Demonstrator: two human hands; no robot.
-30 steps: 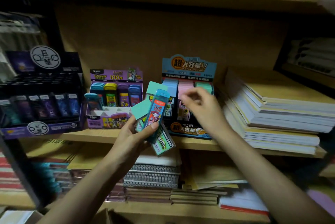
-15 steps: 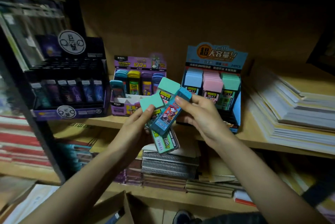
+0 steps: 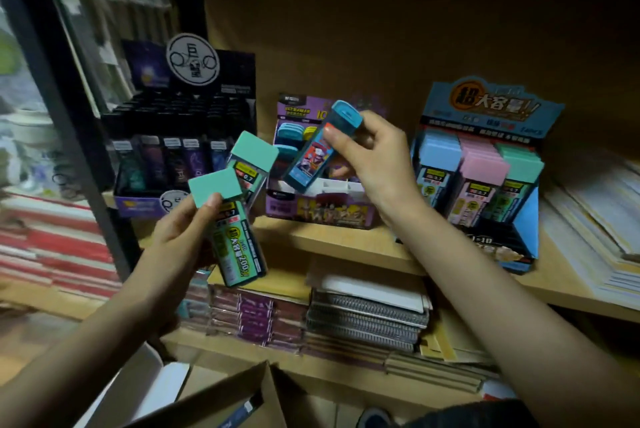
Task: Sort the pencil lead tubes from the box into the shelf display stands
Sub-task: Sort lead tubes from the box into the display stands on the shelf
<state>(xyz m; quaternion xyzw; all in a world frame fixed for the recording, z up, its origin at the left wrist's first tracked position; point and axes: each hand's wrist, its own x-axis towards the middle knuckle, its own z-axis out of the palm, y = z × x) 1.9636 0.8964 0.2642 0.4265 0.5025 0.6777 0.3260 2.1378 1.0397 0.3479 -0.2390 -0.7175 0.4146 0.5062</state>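
My right hand (image 3: pixel 372 157) pinches a blue pencil lead tube (image 3: pixel 318 150) with a cartoon label, held tilted in front of the purple display stand (image 3: pixel 322 209). My left hand (image 3: pixel 180 237) grips two green-capped lead tubes (image 3: pixel 235 220), fanned apart, lower left of the purple stand. The blue display stand (image 3: pixel 491 109) at the right holds rows of blue, pink and green capped tubes. A black display stand (image 3: pixel 180 137) of dark tubes sits on the left of the same shelf.
A cardboard box (image 3: pixel 221 400) with open flaps lies below at the bottom edge. Stacks of notebooks (image 3: pixel 367 313) fill the lower shelf. Paper piles (image 3: pixel 595 220) sit right of the blue stand. A dark shelf post (image 3: pixel 65 109) rises at the left.
My right hand has pulled the blue tube out of my left hand's bunch and lifted it up and right toward the purple stand. The view has shifted left and down.
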